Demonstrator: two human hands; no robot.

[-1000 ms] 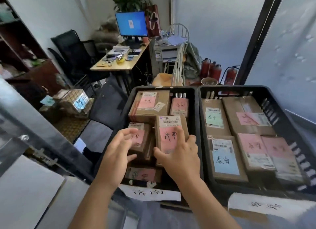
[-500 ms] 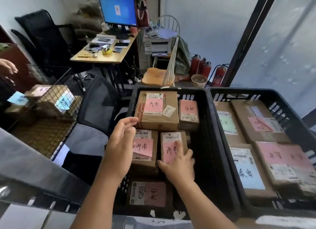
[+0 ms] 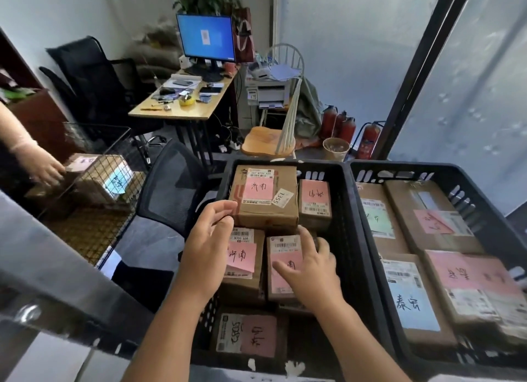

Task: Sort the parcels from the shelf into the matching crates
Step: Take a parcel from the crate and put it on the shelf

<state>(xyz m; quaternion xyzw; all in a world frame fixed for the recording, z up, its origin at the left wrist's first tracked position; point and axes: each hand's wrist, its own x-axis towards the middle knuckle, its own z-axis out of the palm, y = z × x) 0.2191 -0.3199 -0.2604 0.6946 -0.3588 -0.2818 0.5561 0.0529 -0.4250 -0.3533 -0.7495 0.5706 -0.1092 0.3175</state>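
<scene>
**Pink-label parcel going down in the left crate**

Small cardboard parcel with a pink label lying flat in the left crate, label up, about mid-crate. Pressed under the right hand: fingers spread and nearly straight across the top face, thumb out to the left, nothing pinched. Probably a settling push, seating the box level among its neighbours. Just left of the parcel, touching or nearly so, a second pink-noted parcel. Over that one's near-left edge, the left hand, fingers loosely curved, thumb apart from them, gripping nothing that shows; whether touching the cardboard, impossible to tell. Likely steadying the row or guarding the gap while the box seats.

Behind the parcel, a larger box with a pink note and a small upright one; in front, lower down, another with a dull pink label. All pink here, so a matching drop, by the look of it. Right of the parcel, beyond the crate wall, the right crate with mixed labels: green, pink, and a blue-labelled box.

Far left of the parcel, a wire basket with more boxes and another person's gloved hand on one. Beyond the parcel, an office chair and a cluttered tabletop. Nothing in the way of lifting the hands straight out; tight packing the only snag.
</scene>
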